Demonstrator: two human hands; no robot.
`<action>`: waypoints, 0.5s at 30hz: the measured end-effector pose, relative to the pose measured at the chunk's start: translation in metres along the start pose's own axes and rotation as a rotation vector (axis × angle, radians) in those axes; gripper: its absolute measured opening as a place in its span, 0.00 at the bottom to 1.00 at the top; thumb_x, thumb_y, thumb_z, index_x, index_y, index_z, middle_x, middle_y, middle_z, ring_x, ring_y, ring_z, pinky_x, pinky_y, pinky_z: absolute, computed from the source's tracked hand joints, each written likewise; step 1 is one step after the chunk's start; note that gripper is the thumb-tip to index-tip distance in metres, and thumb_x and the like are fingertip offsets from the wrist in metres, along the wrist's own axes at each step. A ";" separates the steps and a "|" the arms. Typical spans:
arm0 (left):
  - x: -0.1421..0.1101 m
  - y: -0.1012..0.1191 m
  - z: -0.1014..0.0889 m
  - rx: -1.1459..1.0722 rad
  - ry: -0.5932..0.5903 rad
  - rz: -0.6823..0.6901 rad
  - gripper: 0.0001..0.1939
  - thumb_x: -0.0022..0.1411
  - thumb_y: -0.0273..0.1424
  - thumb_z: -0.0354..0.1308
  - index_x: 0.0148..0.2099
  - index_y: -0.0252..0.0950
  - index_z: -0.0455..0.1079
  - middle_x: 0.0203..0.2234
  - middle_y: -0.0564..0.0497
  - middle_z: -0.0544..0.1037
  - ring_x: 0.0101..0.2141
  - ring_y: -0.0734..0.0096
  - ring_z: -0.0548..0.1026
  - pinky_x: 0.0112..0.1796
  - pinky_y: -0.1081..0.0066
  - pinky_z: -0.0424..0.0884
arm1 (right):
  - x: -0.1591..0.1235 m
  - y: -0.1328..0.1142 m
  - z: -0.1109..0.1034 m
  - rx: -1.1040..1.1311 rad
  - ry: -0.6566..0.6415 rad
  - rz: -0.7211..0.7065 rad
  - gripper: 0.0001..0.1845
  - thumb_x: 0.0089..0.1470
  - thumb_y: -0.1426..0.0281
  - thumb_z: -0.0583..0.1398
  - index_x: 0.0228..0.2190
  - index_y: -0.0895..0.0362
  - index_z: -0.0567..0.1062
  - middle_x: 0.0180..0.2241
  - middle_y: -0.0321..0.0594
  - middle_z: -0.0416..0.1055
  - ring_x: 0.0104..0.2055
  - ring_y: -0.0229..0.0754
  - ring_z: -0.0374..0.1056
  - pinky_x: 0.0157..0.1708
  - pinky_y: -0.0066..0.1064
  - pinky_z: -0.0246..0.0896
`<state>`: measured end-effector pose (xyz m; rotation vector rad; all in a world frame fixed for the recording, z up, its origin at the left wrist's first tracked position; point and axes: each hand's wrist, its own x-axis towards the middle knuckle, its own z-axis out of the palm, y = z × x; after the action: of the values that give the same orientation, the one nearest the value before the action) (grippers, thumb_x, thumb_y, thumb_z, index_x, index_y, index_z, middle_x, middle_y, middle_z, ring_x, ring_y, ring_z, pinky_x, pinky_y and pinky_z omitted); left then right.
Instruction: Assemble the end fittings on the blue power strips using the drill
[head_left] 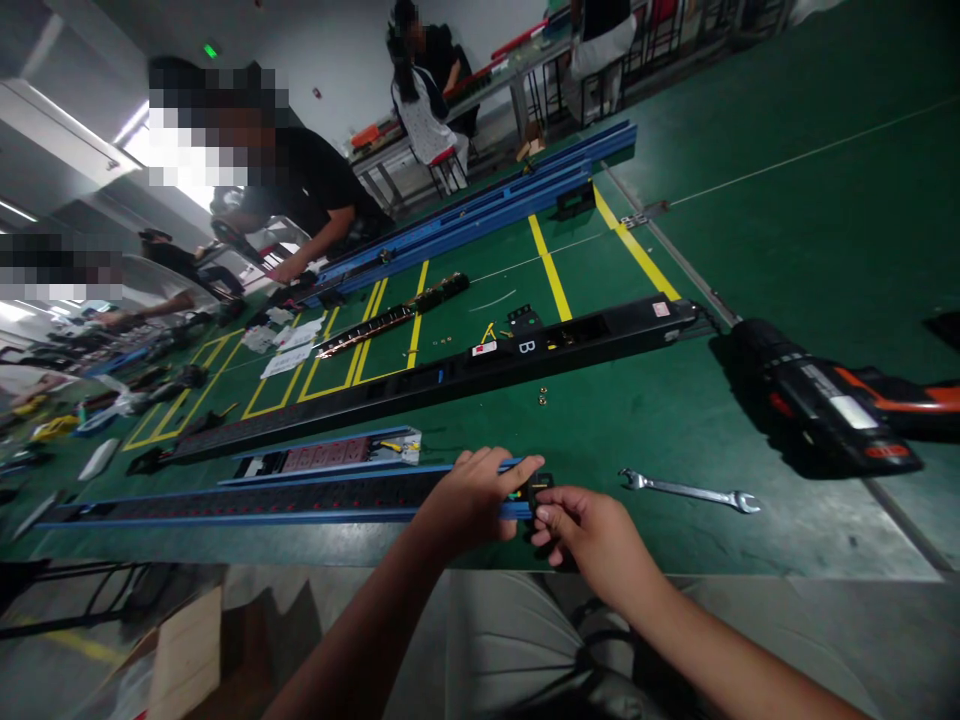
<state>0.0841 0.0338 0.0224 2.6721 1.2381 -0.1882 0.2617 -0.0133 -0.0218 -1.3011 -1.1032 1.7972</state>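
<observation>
A long blue-edged strip with a dark face (pixel 300 499) lies along the near side of the green table. Over its right end my left hand (pixel 472 495) is wrapped, with the index finger reaching past the edge. A small black end piece (pixel 541 487) sits at that end, beside a bit of yellow-green wire. My right hand (pixel 581 520) pinches the black end piece between thumb and fingers; its exact fit against the strip is hidden. Just behind lies a shorter blue-edged strip with brownish sockets (pixel 326 454).
An open-ended wrench (pixel 694 490) lies to the right, with a black-and-orange power drill (pixel 825 395) beyond. A long black housing marked B (pixel 465 365) crosses the middle, near small brass nuts (pixel 542 396). Farther back are blue rails (pixel 465 225) and a co-worker in black (pixel 322 180).
</observation>
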 end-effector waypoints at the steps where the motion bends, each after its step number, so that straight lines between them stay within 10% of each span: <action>1: 0.000 0.000 0.000 0.002 0.003 -0.001 0.42 0.45 0.28 0.61 0.63 0.45 0.52 0.47 0.44 0.67 0.45 0.57 0.67 0.45 0.59 0.63 | 0.000 0.000 0.000 -0.005 0.007 -0.002 0.12 0.53 0.65 0.55 0.34 0.59 0.74 0.24 0.37 0.74 0.22 0.35 0.68 0.19 0.24 0.64; 9: -0.001 0.000 -0.001 -0.016 0.002 0.005 0.41 0.46 0.28 0.60 0.63 0.45 0.52 0.47 0.44 0.67 0.46 0.56 0.66 0.47 0.59 0.62 | -0.013 -0.012 -0.019 -0.032 0.072 -0.041 0.19 0.53 0.59 0.56 0.44 0.56 0.70 0.28 0.39 0.73 0.26 0.41 0.71 0.18 0.29 0.65; 15: -0.002 -0.003 -0.002 -0.034 -0.030 0.018 0.42 0.49 0.30 0.60 0.65 0.46 0.48 0.49 0.45 0.65 0.47 0.56 0.65 0.48 0.59 0.60 | -0.064 -0.085 -0.186 -1.078 0.515 -0.573 0.20 0.53 0.57 0.55 0.44 0.53 0.74 0.41 0.48 0.72 0.38 0.45 0.69 0.36 0.38 0.63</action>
<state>0.0805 0.0344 0.0244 2.6400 1.1976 -0.2023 0.4606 0.0154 0.0523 -1.6165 -1.9441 0.3317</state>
